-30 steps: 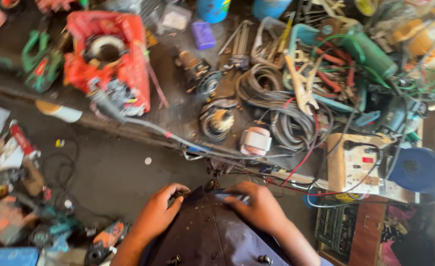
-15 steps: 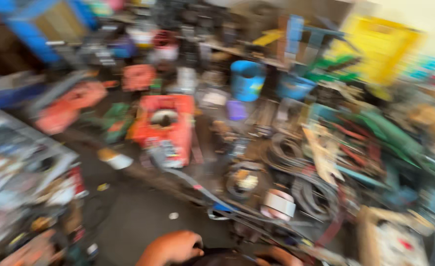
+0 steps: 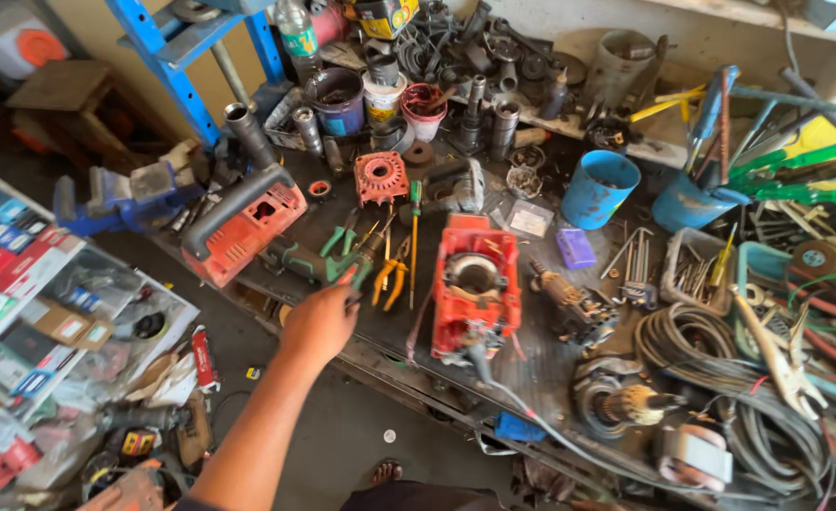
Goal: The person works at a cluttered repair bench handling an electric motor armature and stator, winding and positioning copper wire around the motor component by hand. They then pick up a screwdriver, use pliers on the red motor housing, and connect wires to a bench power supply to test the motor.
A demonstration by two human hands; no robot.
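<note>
In the head view, the left hand (image 3: 318, 322) is stretched out over the near edge of the workbench (image 3: 541, 374), seen from its back with the fingers curled forward. The fingertips are laid on or just above the green-handled pliers (image 3: 342, 248), but whether anything is actually clasped cannot be told, since the palm side is hidden. The right hand is not seen. Just to the right of the fingertips the yellow-handled pliers (image 3: 391, 276) are laid, and beside those a green-handled screwdriver (image 3: 414, 237) is set with its handle pointing away. Further right of the hand, the red power-tool housing (image 3: 475, 289) is placed open side up, a grey cable (image 3: 531, 416) being led from its near end towards the bench edge. To the left of the hand and beyond it, a red casing with a black handle (image 3: 243, 222) is rested on the bench, and a blue vise (image 3: 120, 194) is seen past that. Straight ahead of the fingertips, well apart, a small red round cover (image 3: 381, 177) is set. Far to the right, a blue cup (image 3: 599, 187) and coiled black cables (image 3: 711, 350) are found.
</note>
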